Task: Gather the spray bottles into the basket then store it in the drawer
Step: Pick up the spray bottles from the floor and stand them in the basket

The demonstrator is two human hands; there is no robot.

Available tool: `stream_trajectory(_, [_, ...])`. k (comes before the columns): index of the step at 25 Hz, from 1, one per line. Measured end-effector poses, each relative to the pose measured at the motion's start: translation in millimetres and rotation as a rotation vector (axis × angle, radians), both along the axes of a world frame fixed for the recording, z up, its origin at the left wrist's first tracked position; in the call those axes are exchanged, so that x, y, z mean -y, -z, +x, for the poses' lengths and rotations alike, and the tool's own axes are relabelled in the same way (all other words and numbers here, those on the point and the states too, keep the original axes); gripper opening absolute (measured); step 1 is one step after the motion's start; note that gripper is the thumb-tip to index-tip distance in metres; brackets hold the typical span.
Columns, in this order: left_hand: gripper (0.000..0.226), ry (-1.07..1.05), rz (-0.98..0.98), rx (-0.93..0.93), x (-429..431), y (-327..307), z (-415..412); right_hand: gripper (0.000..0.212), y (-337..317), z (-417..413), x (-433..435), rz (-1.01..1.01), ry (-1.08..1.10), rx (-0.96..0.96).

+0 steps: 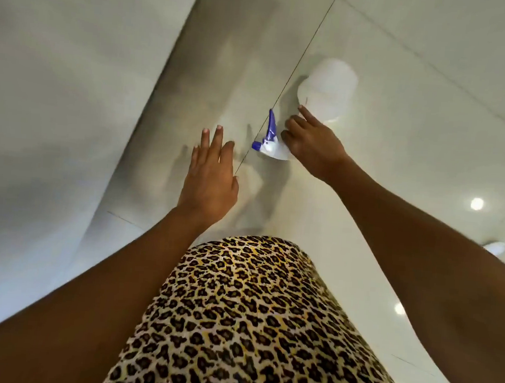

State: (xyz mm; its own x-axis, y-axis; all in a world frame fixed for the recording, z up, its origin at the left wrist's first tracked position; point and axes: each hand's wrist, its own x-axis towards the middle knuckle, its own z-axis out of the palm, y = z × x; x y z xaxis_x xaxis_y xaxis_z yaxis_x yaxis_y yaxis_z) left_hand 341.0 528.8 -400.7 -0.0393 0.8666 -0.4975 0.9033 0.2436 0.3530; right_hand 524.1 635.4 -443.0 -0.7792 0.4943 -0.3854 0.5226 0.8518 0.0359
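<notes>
One spray bottle (318,106), nozzle leftward.

Floor (406,67): large pale tiles, glossy; I see ceiling lights mirrored as bright spots, thin dark grout line. Wall (58,70) at left: smooth, matt, off-white. Spray bottle (326,88): translucent white plastic body, milky, slightly frosted look; I note trigger head (269,132) in shiny blue and white plastic. Garment (249,327): soft cloth, leopard print, light sheen. Right hand (312,144) on bottle neck, left hand (210,173) bare, nothing in it.
</notes>
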Motion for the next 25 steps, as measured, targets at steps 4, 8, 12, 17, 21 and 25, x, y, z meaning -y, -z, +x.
stream_trajectory(4, [0.057,-0.055,0.068,0.011,-2.3,-70.8,-11.7,0.043,-92.0,-23.0,0.5,-0.224,0.598,-0.456])
stream_trajectory(8, [0.056,-0.091,0.201,0.041,-1.9,-164.3,-12.4,0.043,-205.9,-44.7,15.7,-0.354,0.941,-0.824])
stream_trajectory(12, [0.049,-0.113,0.413,0.052,10.0,-277.5,-15.2,0.031,-335.3,-60.0,27.8,-0.41,1.017,-1.099])
stream_trajectory(17, [0.051,-0.323,0.571,0.004,53.6,-408.1,-38.0,0.034,-485.0,-104.5,44.2,-0.486,0.866,-1.214])
stream_trajectory(21, [0.048,-0.52,0.702,-0.091,108.1,-481.9,-80.6,0.03,-570.4,-162.9,63.8,-0.512,0.717,-1.256])
stream_trajectory(25, [0.045,-0.705,0.748,-0.201,163.4,-518.8,-127.6,0.035,-612.3,-228.3,82.0,-0.566,0.58,-1.25])
